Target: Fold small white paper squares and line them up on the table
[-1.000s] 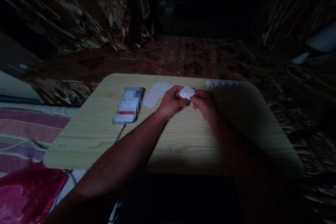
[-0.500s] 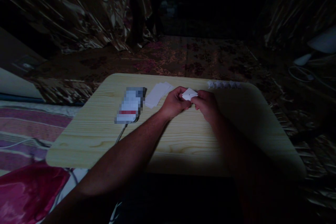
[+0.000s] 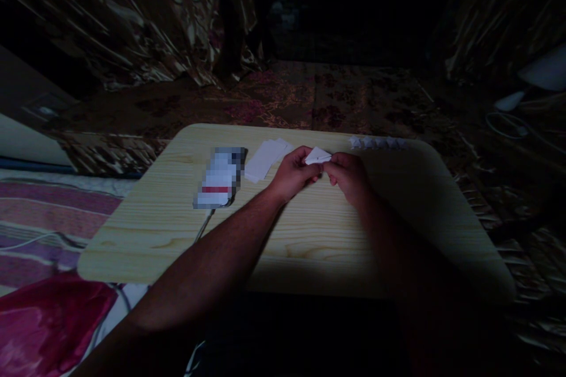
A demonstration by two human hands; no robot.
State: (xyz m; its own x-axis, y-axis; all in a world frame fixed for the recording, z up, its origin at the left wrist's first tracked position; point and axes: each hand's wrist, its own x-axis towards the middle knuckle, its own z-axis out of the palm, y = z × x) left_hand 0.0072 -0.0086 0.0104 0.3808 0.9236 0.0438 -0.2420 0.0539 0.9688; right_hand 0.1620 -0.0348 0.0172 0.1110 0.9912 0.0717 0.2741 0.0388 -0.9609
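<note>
Both of your hands meet over the far middle of the wooden table (image 3: 309,235), and between them sits a small white folded paper (image 3: 317,156). Whether it rests on the tabletop or is held just above it cannot be told in this dim light. Your left hand (image 3: 294,174) has thumb and fingers closed on the paper's left edge. Your right hand (image 3: 347,174) is clamped on its right side in the same way, fingertips drawn together. By the look of it, you are in the middle of a fold, working a crease rather than picking up or setting down. A further crease on a piece this small calls for one hand to pin it firmly while the other lines up the edges. The paper looks flat and pointed, roughly triangular, with a sharp tip toward your right hand; its finer creases are too dark to read. Just beside your left hand lies a fanned stack of white slips (image 3: 265,159). A row of small white folded pieces (image 3: 375,142) lines the far edge, apart from your hands.
</note>
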